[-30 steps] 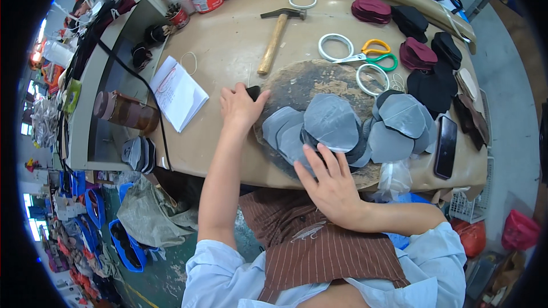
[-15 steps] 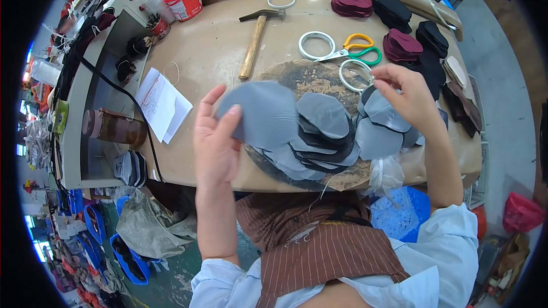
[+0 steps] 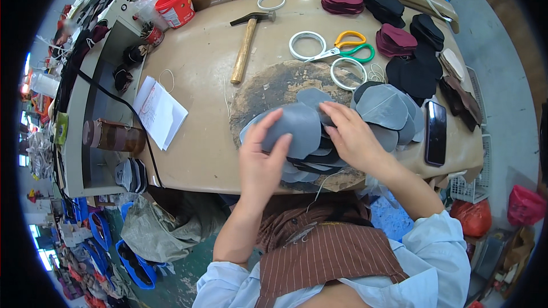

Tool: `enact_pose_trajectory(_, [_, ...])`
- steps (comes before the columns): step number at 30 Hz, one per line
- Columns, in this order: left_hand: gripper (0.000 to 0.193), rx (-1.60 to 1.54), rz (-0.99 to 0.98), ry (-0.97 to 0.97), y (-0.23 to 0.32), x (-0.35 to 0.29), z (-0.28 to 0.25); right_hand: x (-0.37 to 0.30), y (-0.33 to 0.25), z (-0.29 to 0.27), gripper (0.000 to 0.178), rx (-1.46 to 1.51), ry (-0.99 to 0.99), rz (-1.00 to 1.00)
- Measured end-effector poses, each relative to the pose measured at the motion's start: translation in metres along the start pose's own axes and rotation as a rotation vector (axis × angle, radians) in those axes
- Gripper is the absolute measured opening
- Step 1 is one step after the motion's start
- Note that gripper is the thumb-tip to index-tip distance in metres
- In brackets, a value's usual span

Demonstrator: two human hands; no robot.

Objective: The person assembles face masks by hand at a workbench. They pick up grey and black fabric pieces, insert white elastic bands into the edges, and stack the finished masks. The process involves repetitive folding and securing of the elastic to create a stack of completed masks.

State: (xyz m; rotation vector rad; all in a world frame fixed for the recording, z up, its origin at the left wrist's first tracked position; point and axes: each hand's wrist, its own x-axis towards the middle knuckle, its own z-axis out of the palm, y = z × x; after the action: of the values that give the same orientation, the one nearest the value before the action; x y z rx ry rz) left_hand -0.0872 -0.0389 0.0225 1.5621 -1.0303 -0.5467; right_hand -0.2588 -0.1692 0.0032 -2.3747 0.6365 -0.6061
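Between the thumb and fingers of my left hand (image 3: 264, 157) is a thin, smooth grey cut-out piece (image 3: 302, 131) with a rounded outline. It sits tilted over the left side of a pile of grey and black cut-out pieces (image 3: 314, 165). My right hand (image 3: 359, 142) reaches in from the right, its thumb and fingers spread at the pile's edge, close to the held piece. Whether its fingertips touch a piece is hard to see. A second heap of grey pieces (image 3: 385, 105) fans out beyond my right wrist. Under both lies a worn round board (image 3: 260, 88).
Beyond the board are a hammer (image 3: 244, 51), scissors (image 3: 348, 48) and white tape rings (image 3: 307, 44). Maroon stacks (image 3: 342, 1) and black stacks (image 3: 427, 31) line the far right. A phone (image 3: 435, 134) lies at right; papers (image 3: 161, 114) and a bottle (image 3: 114, 136) at left.
My left hand has carried the grey piece right and down over the pile. My right hand has left the right heap, moved left to the pile, and spread its fingers. The phone is now uncovered.
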Motion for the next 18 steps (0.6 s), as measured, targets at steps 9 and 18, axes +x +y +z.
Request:
enact_pose_trajectory(9, [0.051,-1.02,-0.264,0.046,0.019,0.032,0.079,-0.022,0.0,0.025,0.068,-0.054,0.138,0.033])
enact_pose_trajectory(18, [0.062,-0.959,-0.368,0.085,0.003,0.017,0.069,-0.037,0.039,-0.01,0.041,-0.33,0.036,-0.073])
